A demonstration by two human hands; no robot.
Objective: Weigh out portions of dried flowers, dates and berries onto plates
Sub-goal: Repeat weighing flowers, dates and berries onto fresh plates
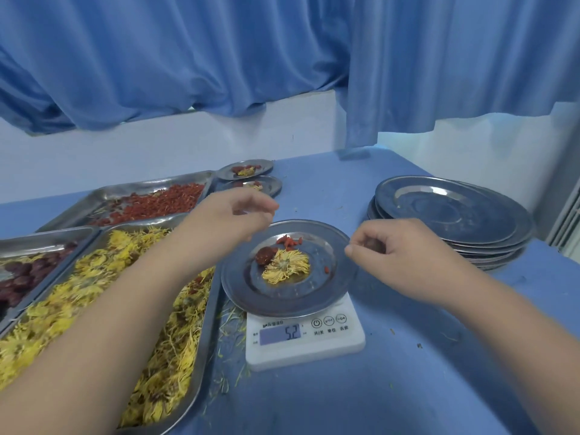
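Observation:
A metal plate [251, 284] rests on a white digital scale [306, 337] whose display reads 52. On the plate lie a yellow dried flower [286, 266], a dark red date [263, 255] and a few red berries [290, 241]. My left hand [232, 215] hovers over the plate's far left rim, fingers loosely curled and blurred; whether it holds anything cannot be told. My right hand [392, 246] sits at the plate's right rim with thumb and fingers pinched together, nothing visible in them.
Three metal trays stand at the left: dried flowers [94, 277], dates [22, 274] and red berries [157, 202]. Two filled plates [251, 174] sit at the back. A stack of bare plates [452, 215] stands at the right. Petal scraps litter the blue table.

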